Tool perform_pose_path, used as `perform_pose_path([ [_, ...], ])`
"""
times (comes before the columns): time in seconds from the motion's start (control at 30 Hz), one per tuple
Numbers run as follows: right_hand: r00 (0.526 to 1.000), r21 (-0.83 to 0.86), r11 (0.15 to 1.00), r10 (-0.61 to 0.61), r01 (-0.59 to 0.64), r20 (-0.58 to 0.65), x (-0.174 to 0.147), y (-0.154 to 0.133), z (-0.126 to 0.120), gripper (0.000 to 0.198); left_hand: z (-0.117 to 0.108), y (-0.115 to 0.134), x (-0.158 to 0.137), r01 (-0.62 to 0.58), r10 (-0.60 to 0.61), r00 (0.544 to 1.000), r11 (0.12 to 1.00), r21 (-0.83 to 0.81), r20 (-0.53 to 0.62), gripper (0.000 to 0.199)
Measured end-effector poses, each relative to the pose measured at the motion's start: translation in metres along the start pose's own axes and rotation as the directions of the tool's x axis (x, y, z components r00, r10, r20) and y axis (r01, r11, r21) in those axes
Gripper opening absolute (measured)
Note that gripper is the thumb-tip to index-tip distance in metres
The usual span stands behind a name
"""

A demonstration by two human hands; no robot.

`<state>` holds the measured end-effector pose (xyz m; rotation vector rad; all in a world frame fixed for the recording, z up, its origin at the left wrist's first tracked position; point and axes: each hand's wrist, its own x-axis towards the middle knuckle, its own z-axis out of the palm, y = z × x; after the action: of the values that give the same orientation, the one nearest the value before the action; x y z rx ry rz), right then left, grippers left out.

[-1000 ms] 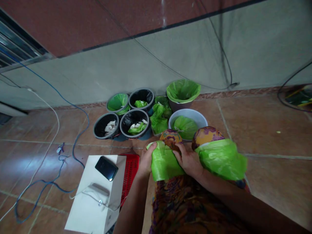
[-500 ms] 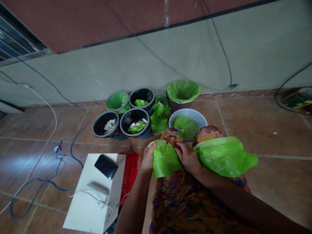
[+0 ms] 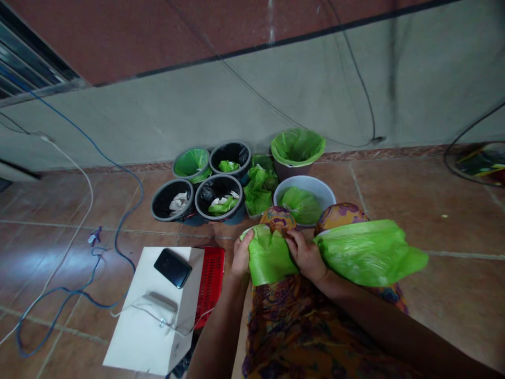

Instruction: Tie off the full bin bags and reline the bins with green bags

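Over my lap, a light green plastic bag [image 3: 270, 260] is held spread between both hands, folded into a small, roughly square shape with a creased top edge. My left hand [image 3: 241, 255] grips its left edge, thumb on top. My right hand [image 3: 306, 255] pinches its upper right corner; part of those fingers is hidden. Another green plastic bag [image 3: 369, 252] lies loose across my right knee, just beyond the right hand, its end hanging out to the right.
Against the wall stand several lined bins, among them a green-lined bin [image 3: 298, 147], a black-lined bin [image 3: 220, 184] and a white basin [image 3: 327, 192] holding green plastic. At left, a white box [image 3: 130, 326] carries a phone [image 3: 172, 268] beside a red basket [image 3: 209, 284]. Blue cable [image 3: 82, 300] crosses the floor.
The hands keep their hold on the folded bag, its top edge now slightly more creased. The loose bag's end on the right knee reaches a little farther right.
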<state>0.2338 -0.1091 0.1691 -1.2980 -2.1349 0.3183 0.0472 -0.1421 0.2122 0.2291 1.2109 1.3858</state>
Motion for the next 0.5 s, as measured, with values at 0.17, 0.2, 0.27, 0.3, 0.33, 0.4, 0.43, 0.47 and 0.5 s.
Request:
perform_pose_path([
  [0.17, 1.000, 0.020, 1.000, 0.007, -0.008, 0.014, -0.0007, 0.0033, 0.0023, 0.033, -0.0040, -0.0036, 0.0045, -0.002, 0.002, 1.000, 1.000, 0.006, 0.001, 0.059],
  [0.2, 1.000, 0.023, 1.000, 0.013, -0.013, 0.018, -0.0009, 0.0038, 0.0028, 0.033, -0.0044, -0.0039, 0.0053, -0.004, 0.004, 1.000, 1.000, 0.005, 0.002, 0.059],
  [0.27, 0.999, 0.025, 0.999, 0.029, -0.030, 0.032, -0.0012, 0.0048, 0.0034, 0.032, -0.0053, -0.0050, 0.0067, -0.006, 0.006, 1.000, 1.000, 0.005, 0.004, 0.058],
  [0.3, 0.999, 0.025, 0.999, 0.035, -0.036, 0.040, -0.0014, 0.0051, 0.0035, 0.031, -0.0058, -0.0057, 0.0073, -0.005, 0.005, 1.000, 1.000, 0.004, 0.005, 0.058],
  [0.33, 0.998, 0.025, 0.999, 0.040, -0.041, 0.046, -0.0016, 0.0054, 0.0034, 0.031, -0.0063, -0.0066, 0.0077, -0.004, 0.004, 1.000, 1.000, -0.001, 0.006, 0.058],
  [0.4, 0.998, 0.025, 0.999, 0.041, -0.042, 0.047, -0.0019, 0.0057, 0.0029, 0.031, -0.0073, -0.0085, 0.0082, -0.002, 0.003, 1.000, 1.000, -0.017, 0.008, 0.056],
  [0.43, 0.998, 0.025, 0.999, 0.036, -0.037, 0.042, -0.0021, 0.0057, 0.0026, 0.031, -0.0077, -0.0094, 0.0083, -0.003, 0.004, 1.000, 1.000, -0.026, 0.011, 0.056],
  [0.47, 0.999, 0.023, 0.999, 0.029, -0.030, 0.036, -0.0022, 0.0057, 0.0023, 0.031, -0.0081, -0.0102, 0.0083, -0.004, 0.005, 1.000, 0.999, -0.035, 0.019, 0.055],
  [0.5, 0.999, 0.020, 1.000, 0.021, -0.022, 0.029, -0.0022, 0.0055, 0.0021, 0.031, -0.0083, -0.0110, 0.0081, -0.006, 0.007, 1.000, 0.999, -0.041, 0.030, 0.055],
])
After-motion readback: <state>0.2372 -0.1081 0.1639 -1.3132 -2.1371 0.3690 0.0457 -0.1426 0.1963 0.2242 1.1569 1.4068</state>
